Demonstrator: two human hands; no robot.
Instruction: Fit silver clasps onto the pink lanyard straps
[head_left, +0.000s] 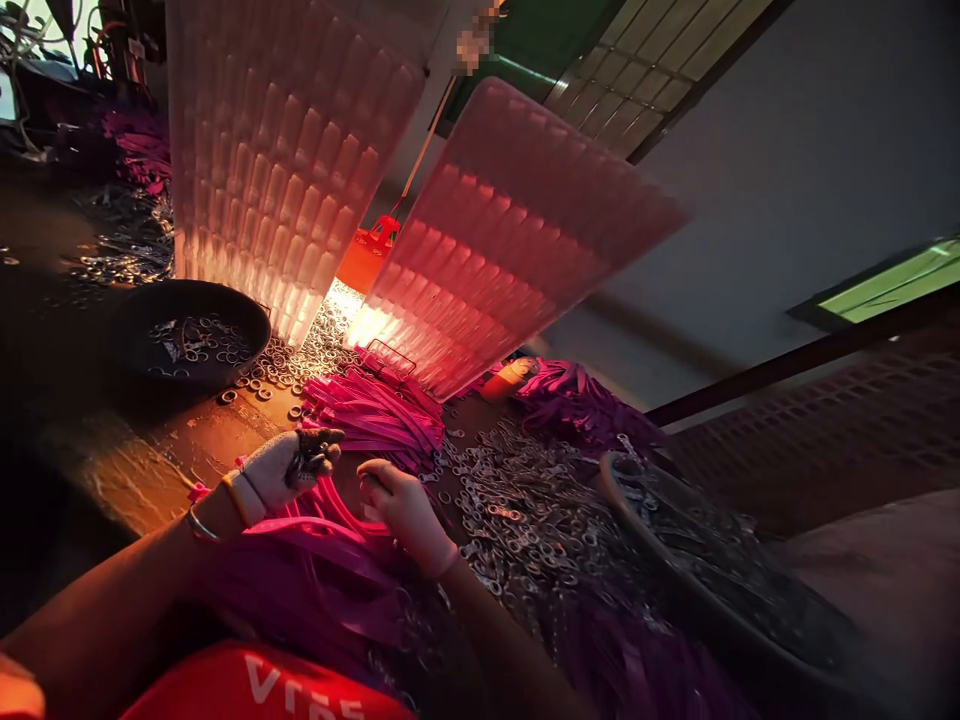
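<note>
My left hand (289, 470), in a white glove with dark fingertips, is cupped with its fingers curled around small metal parts (313, 458). To its right, my right hand (401, 510) wears a pale glove, its fingers curled and pressed together; what they hold, if anything, is too small to name. The two hands are a short gap apart. Pink straps (375, 415) lie in a bundle just beyond them, and more pink and purple straps (322, 570) spread below, over the lap side.
Metal clasps (517, 500) are heaped on the right beside a large basin (611, 480). A dark bowl (259, 325) with metal rings stands left. Two translucent ribbed panels (277, 150) rise behind, with a red lamp (367, 255) between them. Loose rings (292, 370) lie near the bowl.
</note>
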